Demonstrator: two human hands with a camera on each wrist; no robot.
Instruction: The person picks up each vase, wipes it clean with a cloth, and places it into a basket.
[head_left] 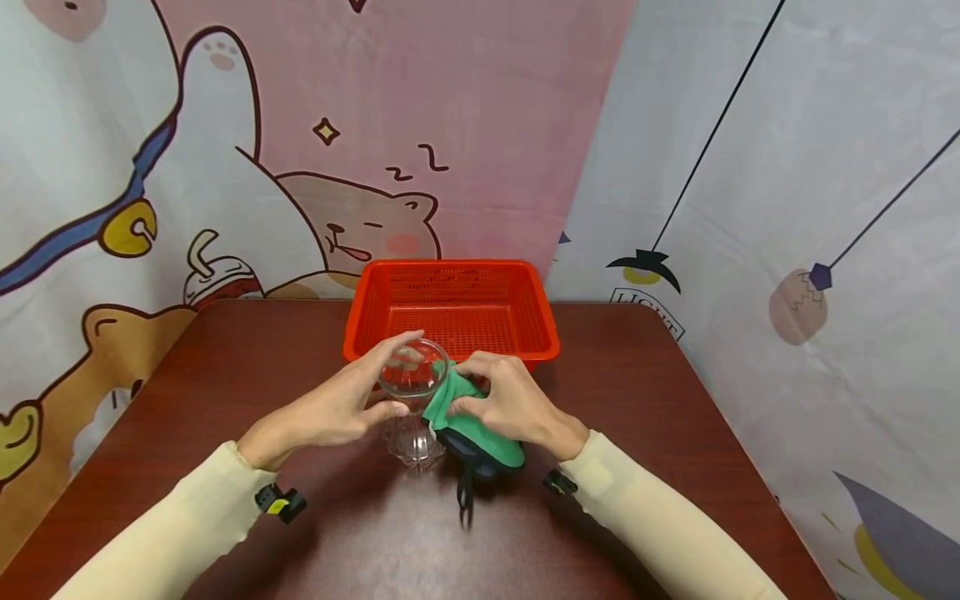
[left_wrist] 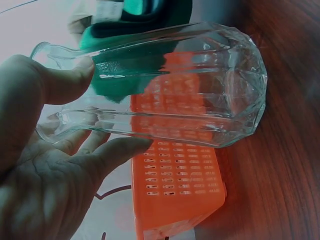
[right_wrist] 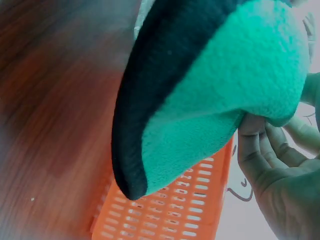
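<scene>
The glass vase (head_left: pixel 417 440) stands within the left hand (head_left: pixel 337 408), whose thumb and fingers curve round its upper part and hold it. The right hand (head_left: pixel 513 400) pinches a green cloth (head_left: pixel 480 429) just right of the vase; the upper end of the cloth meets the rim. Both items are over the middle of the table (head_left: pixel 637 400), well apart from its left and right edges; whether the vase's base bears on it cannot be told. The vase's long axis is near upright, mouth up. The cloth slopes from the rim down to the right, a dark loop (head_left: pixel 465 500) hanging from its lower part. The vase is clear and ribbed, with a flared mouth; the cloth is fleecy, with dark edging. A red basket (head_left: pixel 453 265) sits toward the table's far edge.
</scene>
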